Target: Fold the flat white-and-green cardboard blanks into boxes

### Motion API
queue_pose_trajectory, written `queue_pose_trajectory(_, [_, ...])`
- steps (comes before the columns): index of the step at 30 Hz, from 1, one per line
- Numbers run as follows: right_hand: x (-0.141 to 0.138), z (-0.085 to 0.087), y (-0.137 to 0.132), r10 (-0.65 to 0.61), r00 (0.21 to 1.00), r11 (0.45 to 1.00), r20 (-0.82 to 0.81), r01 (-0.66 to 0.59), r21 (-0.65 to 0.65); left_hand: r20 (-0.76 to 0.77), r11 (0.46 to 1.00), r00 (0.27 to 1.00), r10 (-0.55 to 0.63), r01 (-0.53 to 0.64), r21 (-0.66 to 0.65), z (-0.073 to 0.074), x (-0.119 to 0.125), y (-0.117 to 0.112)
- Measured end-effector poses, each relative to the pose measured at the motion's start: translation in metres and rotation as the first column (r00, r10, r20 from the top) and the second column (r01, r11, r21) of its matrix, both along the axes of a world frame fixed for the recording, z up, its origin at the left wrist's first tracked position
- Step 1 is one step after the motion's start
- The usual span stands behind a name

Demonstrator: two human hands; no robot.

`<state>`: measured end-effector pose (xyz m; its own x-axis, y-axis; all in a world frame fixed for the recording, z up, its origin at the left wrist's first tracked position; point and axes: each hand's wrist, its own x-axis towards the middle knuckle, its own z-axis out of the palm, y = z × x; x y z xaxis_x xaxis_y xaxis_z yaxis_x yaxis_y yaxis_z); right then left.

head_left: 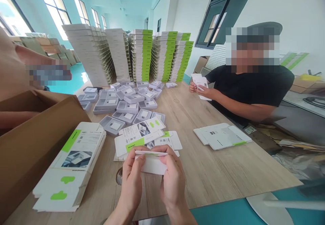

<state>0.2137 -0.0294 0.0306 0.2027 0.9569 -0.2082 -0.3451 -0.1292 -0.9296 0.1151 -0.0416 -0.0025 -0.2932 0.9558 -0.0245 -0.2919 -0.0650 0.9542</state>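
Observation:
Between my two hands, near the table's front edge, is a white cardboard box (153, 165) with a folded edge facing me. My left hand (133, 176) grips its left side, thumb on top of the card. On the right side my right hand (174, 177) closes round it the same way. Just beyond my fingers lie printed flat box blanks (143, 133), white and green, loosely overlapping. A thick stack of flat box blanks (76, 162) lies to the left of my hands. Past the loose blanks is a heap of pale plastic trays (128, 106), several with a small white piece inside.
Tall stacks of white-and-green boxes (142, 55) line the table's far end. An open brown carton (38, 143) stands at left, beside another person's arm (38, 55). A co-worker (251, 86) at right holds a white card (200, 81); more blanks (222, 135) lie before them.

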Motion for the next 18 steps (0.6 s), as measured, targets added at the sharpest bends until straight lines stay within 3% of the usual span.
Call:
queue_pose_trajectory(10, [0.006, -0.037, -0.007, -0.024, 0.997, 0.981, 0.072, 0.01, 0.194, -0.119, 0.994, 0.991, 0.069, -0.078, -0.072, -0.001, 0.006, 0.002])
queue_pose_trajectory(15, [0.001, -0.043, -0.003, -0.128, 0.986, 0.975, 0.107, 0.105, 0.197, -0.09, 0.986, 0.994, 0.065, -0.078, -0.146, -0.023, 0.01, -0.003])
queue_pose_trajectory(18, [0.002, -0.04, 0.001, -0.125, 0.97, 0.975, 0.209, 0.081, 0.205, -0.057, 0.928, 0.973, 0.222, -0.229, -0.293, -0.042, 0.008, -0.001])
